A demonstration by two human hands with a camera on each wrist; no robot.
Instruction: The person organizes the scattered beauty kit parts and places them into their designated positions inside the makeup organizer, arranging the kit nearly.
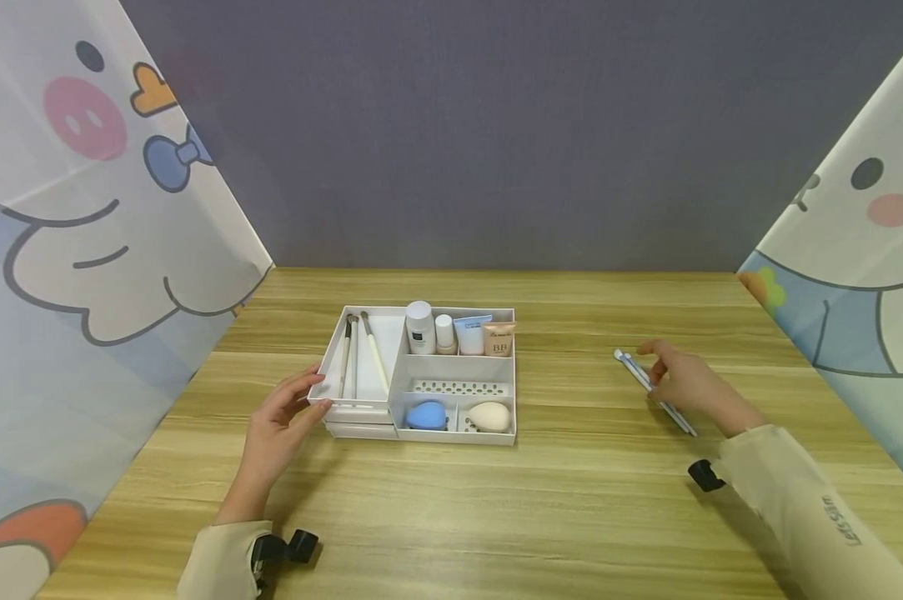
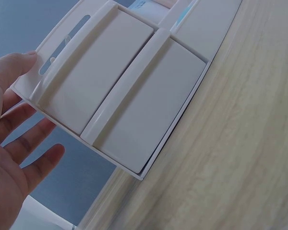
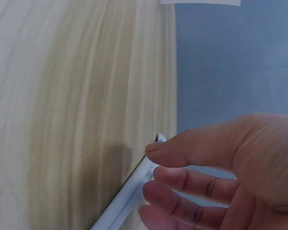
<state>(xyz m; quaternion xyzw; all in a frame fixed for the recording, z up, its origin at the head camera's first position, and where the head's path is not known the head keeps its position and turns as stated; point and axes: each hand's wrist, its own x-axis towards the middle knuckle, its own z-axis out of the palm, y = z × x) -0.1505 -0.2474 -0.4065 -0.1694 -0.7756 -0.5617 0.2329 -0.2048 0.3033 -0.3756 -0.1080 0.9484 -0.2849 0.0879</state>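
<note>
A white cosmetics organizer (image 1: 454, 361) stands on the table, with two drawer fronts (image 2: 103, 67) facing me. My left hand (image 1: 284, 414) holds its left front corner, thumb on the front rim and fingers along the side. Inside lie slim makeup brushes (image 1: 376, 354), a blue makeup sponge (image 1: 427, 415) and a cream makeup sponge (image 1: 489, 417). Off to the right, my right hand (image 1: 687, 387) is over two slim white-and-blue sticks (image 1: 676, 417) with rounded white ends, their kind unclear. Its thumb (image 3: 182, 148) and fingers are apart, just above the sticks.
In the organizer's back row stand a white bottle (image 1: 421, 331), a smaller white-capped bottle (image 1: 445, 335), a blue-and-white tube (image 1: 471, 335) and a beige tube (image 1: 499, 339). A grey panel (image 1: 496, 133) rises behind the wooden table (image 1: 556, 517), with cartoon-printed sheets at both sides.
</note>
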